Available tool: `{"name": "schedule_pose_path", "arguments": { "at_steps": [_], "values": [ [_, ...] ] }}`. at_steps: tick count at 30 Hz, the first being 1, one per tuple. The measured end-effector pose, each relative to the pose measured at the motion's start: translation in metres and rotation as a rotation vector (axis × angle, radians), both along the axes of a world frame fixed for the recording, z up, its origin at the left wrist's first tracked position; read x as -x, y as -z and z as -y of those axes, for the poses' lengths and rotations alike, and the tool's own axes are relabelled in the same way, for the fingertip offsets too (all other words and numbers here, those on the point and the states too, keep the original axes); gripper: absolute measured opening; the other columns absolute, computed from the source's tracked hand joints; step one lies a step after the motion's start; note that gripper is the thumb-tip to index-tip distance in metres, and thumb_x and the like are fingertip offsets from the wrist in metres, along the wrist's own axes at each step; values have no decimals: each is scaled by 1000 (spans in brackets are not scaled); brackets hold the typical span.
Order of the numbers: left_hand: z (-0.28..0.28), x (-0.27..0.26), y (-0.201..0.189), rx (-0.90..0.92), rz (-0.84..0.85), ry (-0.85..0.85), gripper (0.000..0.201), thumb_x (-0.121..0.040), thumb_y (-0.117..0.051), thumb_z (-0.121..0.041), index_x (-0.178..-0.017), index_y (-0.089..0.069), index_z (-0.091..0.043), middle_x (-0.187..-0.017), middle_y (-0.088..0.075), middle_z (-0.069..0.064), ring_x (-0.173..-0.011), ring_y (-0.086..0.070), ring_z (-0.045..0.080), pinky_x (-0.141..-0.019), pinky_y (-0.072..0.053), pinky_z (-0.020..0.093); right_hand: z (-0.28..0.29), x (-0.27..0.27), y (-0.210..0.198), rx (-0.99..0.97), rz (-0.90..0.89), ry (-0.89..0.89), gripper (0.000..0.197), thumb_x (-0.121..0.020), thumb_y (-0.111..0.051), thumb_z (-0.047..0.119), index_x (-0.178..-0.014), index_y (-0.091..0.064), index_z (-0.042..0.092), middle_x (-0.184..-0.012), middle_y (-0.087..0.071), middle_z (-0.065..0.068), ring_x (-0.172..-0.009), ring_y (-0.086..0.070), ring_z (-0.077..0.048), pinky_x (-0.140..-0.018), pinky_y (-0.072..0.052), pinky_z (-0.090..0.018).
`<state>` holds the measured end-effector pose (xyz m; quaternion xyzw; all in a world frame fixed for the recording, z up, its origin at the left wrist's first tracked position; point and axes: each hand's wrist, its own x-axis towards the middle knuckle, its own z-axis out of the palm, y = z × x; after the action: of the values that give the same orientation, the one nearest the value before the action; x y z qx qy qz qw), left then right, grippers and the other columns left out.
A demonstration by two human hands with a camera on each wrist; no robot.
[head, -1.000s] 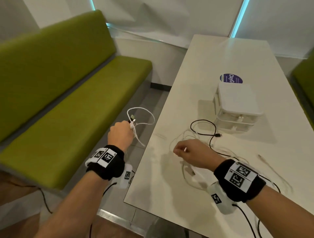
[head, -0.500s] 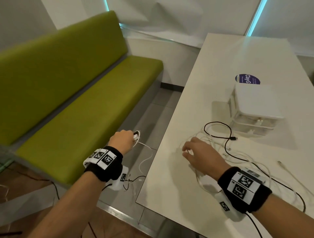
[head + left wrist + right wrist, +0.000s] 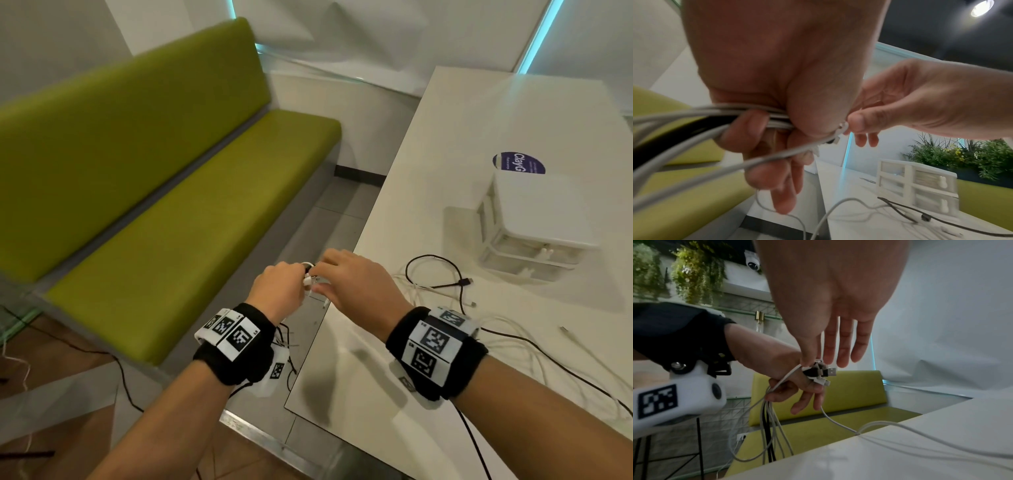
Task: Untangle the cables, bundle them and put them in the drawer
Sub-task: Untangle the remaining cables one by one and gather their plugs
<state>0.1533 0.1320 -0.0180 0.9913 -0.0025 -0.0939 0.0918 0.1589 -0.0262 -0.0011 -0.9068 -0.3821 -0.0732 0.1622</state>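
Your left hand keeps a closed grip on the gathered cables, plug ends bunched together past the bench edge so they stay aligned. Your right hand pinches one plug against that cluster, other fingers loose. More cables lie tangled on the bench near the drawer unit.

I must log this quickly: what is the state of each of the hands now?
Left hand: closed around a bunch of cables.
Right hand: thumb and forefinger pinch the bunch's connector ends; the other fingers are straight.
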Motion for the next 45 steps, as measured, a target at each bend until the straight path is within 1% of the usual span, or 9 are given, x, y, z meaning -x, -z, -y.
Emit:
{"name": "schedule_pose_path", "arguments": {
  "at_steps": [3, 6, 11, 15, 20, 24, 31, 40, 45],
  "values": [
    [-6, 2, 2, 30, -38, -12, 10, -92, -53, -16, -99, -59, -14, -95, -69, 7, -86, -65, 33, -70, -52, 40, -2, -5, 2, 34, 56, -38, 16, -90, -66, 32, -94, -67, 17, -87, -64, -2, -77, -63, -26, -56, -38, -31],
    [-13, 5, 1, 82, -51, -61, 2, -88, -60, -14, -89, -58, -15, -86, -67, 1, -81, -66, 28, -72, -55, 40, -5, -13, 1, 80, -54, 17, 29, -98, -51, 43, -104, -60, 16, -100, -64, -1, -92, -59, -25, -70, -40, -35],
    [-32, 8, 0, 399, 51, -234, 26, -89, -45, -2, -85, -65, -19, -69, -71, -1, -49, -67, 10, -49, -50, 18, -1, -21, 12, -107, -169, 129, 27, -98, -52, 42, -91, -61, 17, -84, -67, 0, -78, -60, -27, -66, -47, -38],
    [-45, 10, -1, 524, 197, -348, 29, -91, -42, 0, -84, -63, -19, -71, -71, -2, -59, -69, 9, -65, -58, 27, -3, -25, 15, -302, -120, 215, 18, -96, -58, 35, -94, -67, 19, -84, -71, 0, -76, -63, -26, -66, -51, -38],
    [-52, 11, -3, 621, 321, -422, 31, -94, -39, -1, -91, -63, -20, -71, -71, -2, -49, -65, 17, -45, -40, 16, -4, -34, 28, 245, -378, 254, 40, -97, -47, 12, -133, -52, 27, -111, -67, -10, -105, -61, -33, -77, -46, -35],
    [-53, 8, 5, 612, 361, -449, 34, -93, -40, -2, -93, -65, -24, -66, -70, -5, -46, -55, 7, -45, -43, 24, 1, -36, 39, 323, -392, 287, 35, -95, -45, 10, -127, -60, 17, -119, -65, -11, -111, -60, -31, -91, -50, -40],
    [-39, 6, 8, 704, 347, -407, 25, -102, -46, -25, -87, -66, -28, -63, -66, -2, -40, -45, 1, -44, -31, 21, 11, -36, 46, 347, -273, 275, 24, -97, -50, 12, -117, -62, 17, -112, -63, -7, -104, -60, -28, -87, -45, -37],
    [14, 0, -9, 925, 213, -329, 46, -101, -43, -43, -79, -71, -14, -55, -59, -4, -48, -47, 5, -51, -37, 21, 56, -25, 11, -101, -370, 449, 17, -94, -54, 29, -96, -70, 24, -85, -72, 1, -88, -64, -24, -75, -49, -33],
    [80, -1, -33, 1374, -10, -278, 58, -102, -37, -46, -81, -66, 0, -58, -55, 6, -45, -43, 14, -44, -33, 21, 99, -3, -19, -488, -383, 566, 13, -91, -59, 27, -81, -66, 25, -65, -72, 6, -66, -66, -4, -66, -49, -26]
  ]
}}
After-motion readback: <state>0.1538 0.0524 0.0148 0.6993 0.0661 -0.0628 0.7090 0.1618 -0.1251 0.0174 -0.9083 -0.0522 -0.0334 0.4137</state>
